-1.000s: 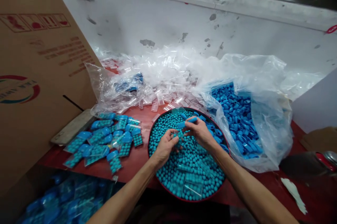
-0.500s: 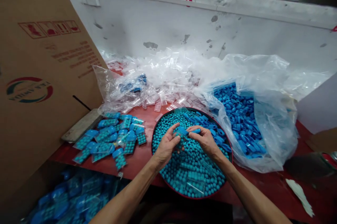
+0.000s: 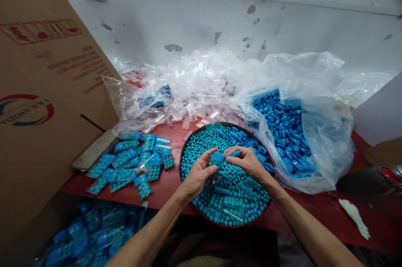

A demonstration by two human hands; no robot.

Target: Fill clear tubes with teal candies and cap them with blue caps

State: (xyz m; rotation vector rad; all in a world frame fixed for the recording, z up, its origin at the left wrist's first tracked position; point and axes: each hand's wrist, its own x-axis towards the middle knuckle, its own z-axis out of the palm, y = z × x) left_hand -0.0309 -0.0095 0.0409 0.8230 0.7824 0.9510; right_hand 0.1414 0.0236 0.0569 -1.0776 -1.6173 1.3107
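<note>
Over a round tray [image 3: 181, 162] of teal beads [image 3: 204, 143], my two hands meet. My left hand [image 3: 199, 175] is closed round a small clear container [image 3: 216, 161] with a blue top; its lower part is hidden by my fingers. Pinched between the thumb and fingers of my right hand [image 3: 248, 164] is a blue plastic cap piece [image 3: 233, 153], right beside the container's top. Whether the two blue parts are joined I cannot tell. Loose blue caps [image 3: 248, 141] lie at the tray's far right, and clear empty containers [image 3: 234, 208] rest on the beads near me.
Capped bead-filled containers [image 3: 125, 160] lie on the red table [image 3: 166, 187] at left, beside a cardboard box [image 3: 40, 91]. Clear empty containers [image 3: 188, 112] are heaped behind the tray. An open plastic bag [image 3: 323, 145] of blue caps stands right. More filled containers [image 3: 81, 233] sit below left.
The camera view has tilted down and shifted slightly. My hands stay nearly in place over the tray, still holding the container and the blue cap piece.
</note>
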